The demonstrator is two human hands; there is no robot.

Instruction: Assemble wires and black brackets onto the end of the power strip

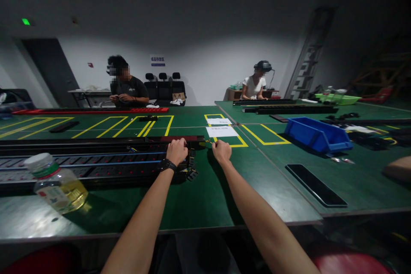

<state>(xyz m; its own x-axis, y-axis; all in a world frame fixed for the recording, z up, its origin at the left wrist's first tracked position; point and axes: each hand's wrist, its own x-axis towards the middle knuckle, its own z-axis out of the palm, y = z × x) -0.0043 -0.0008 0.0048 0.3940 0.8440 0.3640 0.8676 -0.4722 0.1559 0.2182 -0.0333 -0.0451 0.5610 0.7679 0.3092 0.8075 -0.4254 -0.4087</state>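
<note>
I'm watching the thin wires (pixel 208 141) first, because they're looking like the weak spot: if the right hand (pixel 221 151) is pulling harder than the left hand (pixel 177 152) is steadying, they could be tearing loose from the end of the black bar (pixel 198 144) or slipping out of the fingertips. I'm also eyeing the watch (pixel 167 165), since it's sitting right by the near end of the long frame (pixel 105 169) and could be snagging there on any sideways move. If the frame is getting shoved toward the front edge, I'm judging that the bottle (pixel 59 186) beside it could be tipping over. Now for positions: the wires are lying between the hands, just past the left one and reaching the right one's fingertips. That right hand is pressing thumb and fingers together, seemingly pinching the wires' tips. The left one is curling over the bar by the frame's end, palm down, but I'm not seeing its fingertips, so I cannot tell whether it's gripping or only resting.
</note>
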